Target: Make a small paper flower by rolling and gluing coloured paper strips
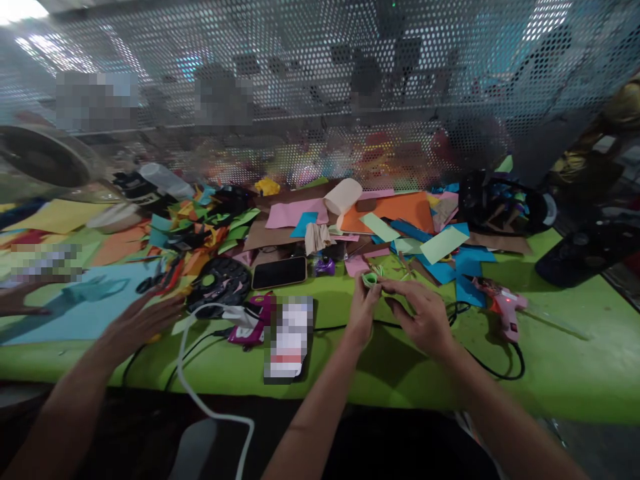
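Between finger and thumb, my left hand (363,310) grips a small green paper roll (370,279), its round open end facing up. My right hand (420,313) is beside it, thumb and forefinger brought close to the roll's right side; whether they pinch a bit of it is too small to tell. Thin green paper strips (400,270) lie just behind the hands. Off to the right, a pink glue gun (505,310) with a lit red light rests on the green tabletop (565,333), a clear glue stick jutting from its back.
A phone (290,340) and a purple power strip (250,323) with cables lie left. Behind are a dark phone (280,273), coloured paper scraps (390,210) and a white paper roll (343,195). A co-worker's hand (145,317) reaches in from the left. A perforated metal screen (310,87) rises behind.
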`<state>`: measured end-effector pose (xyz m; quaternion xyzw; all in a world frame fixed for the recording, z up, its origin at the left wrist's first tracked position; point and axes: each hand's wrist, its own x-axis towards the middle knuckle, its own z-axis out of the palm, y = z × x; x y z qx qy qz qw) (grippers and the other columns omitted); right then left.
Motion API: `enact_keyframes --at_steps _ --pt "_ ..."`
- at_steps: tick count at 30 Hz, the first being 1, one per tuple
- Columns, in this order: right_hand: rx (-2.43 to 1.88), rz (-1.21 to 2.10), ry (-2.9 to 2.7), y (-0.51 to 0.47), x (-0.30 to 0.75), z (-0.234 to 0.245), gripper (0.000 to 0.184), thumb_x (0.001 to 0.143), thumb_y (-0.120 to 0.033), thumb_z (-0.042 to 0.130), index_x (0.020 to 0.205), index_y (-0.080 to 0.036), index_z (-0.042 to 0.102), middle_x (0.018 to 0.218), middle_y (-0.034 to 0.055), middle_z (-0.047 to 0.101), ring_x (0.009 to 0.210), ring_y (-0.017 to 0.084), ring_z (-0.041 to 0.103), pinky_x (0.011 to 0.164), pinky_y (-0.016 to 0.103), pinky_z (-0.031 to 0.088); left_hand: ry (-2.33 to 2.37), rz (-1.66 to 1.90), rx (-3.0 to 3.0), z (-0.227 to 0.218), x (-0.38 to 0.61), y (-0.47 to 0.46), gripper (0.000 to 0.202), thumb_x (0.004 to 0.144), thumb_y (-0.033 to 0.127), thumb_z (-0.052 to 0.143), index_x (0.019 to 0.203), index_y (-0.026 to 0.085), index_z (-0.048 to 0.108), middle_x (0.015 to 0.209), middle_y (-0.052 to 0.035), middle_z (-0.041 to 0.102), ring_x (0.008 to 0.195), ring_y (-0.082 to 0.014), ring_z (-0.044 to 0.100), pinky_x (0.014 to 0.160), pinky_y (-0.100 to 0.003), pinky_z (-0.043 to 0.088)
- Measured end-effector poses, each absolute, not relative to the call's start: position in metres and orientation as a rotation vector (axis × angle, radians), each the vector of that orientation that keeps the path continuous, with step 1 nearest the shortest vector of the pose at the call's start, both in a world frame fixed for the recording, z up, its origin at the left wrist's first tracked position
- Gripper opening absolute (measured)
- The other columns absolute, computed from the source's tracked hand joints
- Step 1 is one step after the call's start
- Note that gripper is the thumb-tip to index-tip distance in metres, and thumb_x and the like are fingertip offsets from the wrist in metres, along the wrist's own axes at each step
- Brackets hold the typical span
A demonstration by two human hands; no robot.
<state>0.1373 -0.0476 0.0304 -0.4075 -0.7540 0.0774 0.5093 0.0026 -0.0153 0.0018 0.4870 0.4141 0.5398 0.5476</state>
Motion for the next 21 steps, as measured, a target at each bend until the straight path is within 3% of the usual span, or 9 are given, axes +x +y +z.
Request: enact_keyframes --at_steps 7,13,21 --pt "-0.907 0.701 -1.671 -0.052 0.134 0.029 0.048 0.091 -0.014 0.058 0.137 -0.027 0.051 0.127 0.0096 0.068 0.099 0.021 0.072 0.088 0.037 0.059 1.0 1.335 1.054 -0.008 0.001 -0.009 0.039 0.082 0.056 0.061 0.099 0.021 0.054 0.092 -0.0017 0.058 0.087 -0.0163 0.054 0.085 -0.029 0.045" --pt "-1.033 0.465 -1.685 -0.048 0.137 0.03 0.041 0.091 -0.016 0.058 0.13 -0.03 0.057 0.117 0.0058 0.071 0.086 0.018 0.069 0.083 0.037 0.057 1.017 1.292 1.058 -0.017 -0.004 -0.01 0.041 0.084 0.057 0.056 0.103 0.021 0.055 0.086 -0.0008 0.054 0.076 -0.015 0.05 0.065 -0.025 0.042" --pt "-1.012 0.301 -1.823 -0.047 0.139 0.029 0.05 0.089 -0.01 0.055 0.133 -0.032 0.056 0.114 0.0048 0.073 0.086 0.019 0.071 0.082 0.037 0.056 0.899 1.31 1.066 -0.01 -0.002 -0.011 0.046 0.08 0.062 0.06 0.1 0.021 0.054 0.085 -0.0004 0.051 0.076 -0.0151 0.048 0.074 -0.028 0.043"
